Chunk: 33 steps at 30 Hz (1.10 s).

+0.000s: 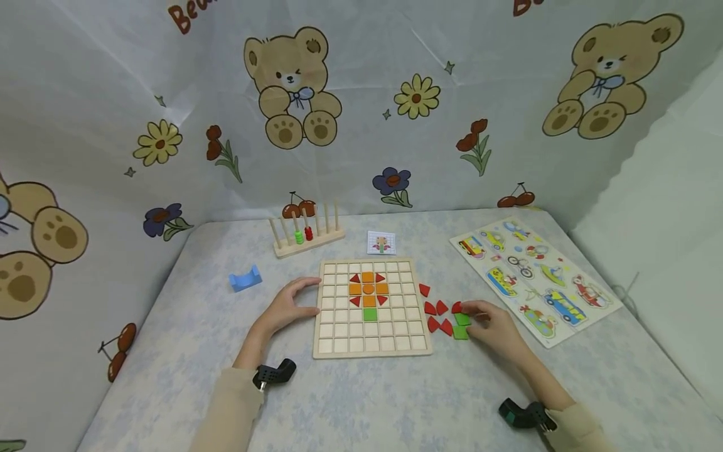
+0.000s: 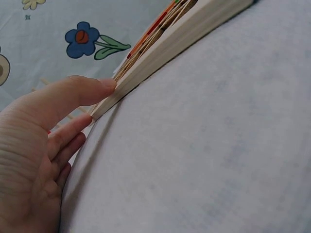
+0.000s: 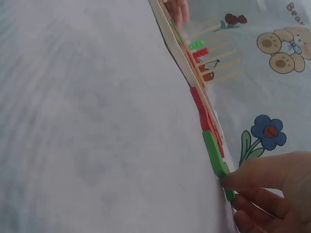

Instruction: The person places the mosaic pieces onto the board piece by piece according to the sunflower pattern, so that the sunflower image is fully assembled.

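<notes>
A square wooden grid board [image 1: 339,345] lies flat on the table. Orange pieces [image 1: 369,301], red pieces [image 1: 355,302] and one green square tile [image 1: 369,314] sit in its cells. My left hand [image 1: 288,306] rests at the board's left edge, thumb and index finger apart; the thumb touches the rim [image 2: 146,70] in the left wrist view. Right of the board, my right hand [image 1: 497,329] pinches a green square tile [image 1: 462,319] between thumb and fingers. Another green tile [image 1: 460,333] lies just in front of it, and several loose red pieces [image 1: 433,324] lie to its left.
A small pattern card [image 1: 381,243] stands behind the board. Farther left are a wooden peg stand [image 1: 309,243] with green and red beads and a blue curved piece [image 1: 245,279]. A vehicle picture board [image 1: 536,276] lies at the right.
</notes>
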Each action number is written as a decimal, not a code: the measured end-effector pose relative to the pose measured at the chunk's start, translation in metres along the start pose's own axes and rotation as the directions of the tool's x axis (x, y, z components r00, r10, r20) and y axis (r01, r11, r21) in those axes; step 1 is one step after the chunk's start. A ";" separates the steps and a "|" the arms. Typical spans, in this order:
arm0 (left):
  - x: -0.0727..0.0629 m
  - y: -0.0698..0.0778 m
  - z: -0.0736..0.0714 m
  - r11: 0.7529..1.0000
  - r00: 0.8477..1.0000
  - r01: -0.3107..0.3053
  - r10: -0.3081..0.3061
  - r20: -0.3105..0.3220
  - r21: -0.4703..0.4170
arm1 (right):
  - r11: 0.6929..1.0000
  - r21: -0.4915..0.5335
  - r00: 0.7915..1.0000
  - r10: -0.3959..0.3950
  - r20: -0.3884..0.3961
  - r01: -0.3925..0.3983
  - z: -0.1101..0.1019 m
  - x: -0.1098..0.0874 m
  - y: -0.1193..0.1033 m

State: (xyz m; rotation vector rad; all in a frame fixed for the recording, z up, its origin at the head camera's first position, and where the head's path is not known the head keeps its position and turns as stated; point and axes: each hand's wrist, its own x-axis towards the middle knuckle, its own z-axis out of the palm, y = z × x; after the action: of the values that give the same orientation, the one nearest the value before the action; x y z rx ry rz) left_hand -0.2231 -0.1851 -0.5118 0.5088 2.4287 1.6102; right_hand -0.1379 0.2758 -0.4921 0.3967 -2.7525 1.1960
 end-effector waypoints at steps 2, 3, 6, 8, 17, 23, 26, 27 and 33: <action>-0.001 0.001 -0.001 1.000 1.000 0.002 -0.002 0.003 -0.002 | 1.000 0.004 1.000 -0.016 -0.010 0.016 0.004 0.002 0.001; -0.001 0.000 -0.001 1.000 1.000 -0.001 0.001 0.007 -0.003 | 1.000 0.006 1.000 -0.018 -0.016 0.018 0.005 0.003 0.001; -0.001 -0.001 0.002 1.000 1.000 -0.010 0.010 0.011 -0.007 | 1.000 0.006 1.000 -0.010 -0.018 0.010 0.003 0.003 0.001; -0.002 0.002 0.004 1.000 1.000 -0.007 0.007 0.007 -0.009 | 1.000 0.018 1.000 -0.009 -0.010 0.009 0.002 0.003 0.000; 0.000 -0.001 0.001 1.000 1.000 -0.014 0.014 0.002 0.007 | 1.000 0.007 1.000 -0.020 0.009 0.020 -0.001 0.001 0.002; 0.000 0.000 0.001 1.000 1.000 -0.004 0.004 0.003 0.020 | 0.997 0.052 0.999 0.053 0.006 -0.053 -0.004 0.002 -0.004; 0.002 0.000 0.000 1.000 1.000 -0.008 0.008 0.004 0.028 | 0.994 0.085 0.997 0.069 -0.025 -0.067 -0.001 0.009 -0.016; 0.002 0.000 0.000 0.999 1.000 -0.009 0.009 0.005 0.030 | 0.993 0.099 0.998 0.064 -0.028 -0.061 0.003 0.012 -0.022; 0.001 -0.001 0.000 0.999 1.000 -0.017 0.017 -0.001 0.036 | 0.979 0.205 0.998 -0.018 0.055 0.006 0.047 0.030 -0.066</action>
State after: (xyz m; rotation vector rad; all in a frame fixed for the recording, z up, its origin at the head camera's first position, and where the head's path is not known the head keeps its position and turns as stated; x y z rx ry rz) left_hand -0.2243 -0.1854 -0.5125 0.5360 2.4648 1.5770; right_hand -0.1479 0.1925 -0.4722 0.4734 -2.6769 1.4937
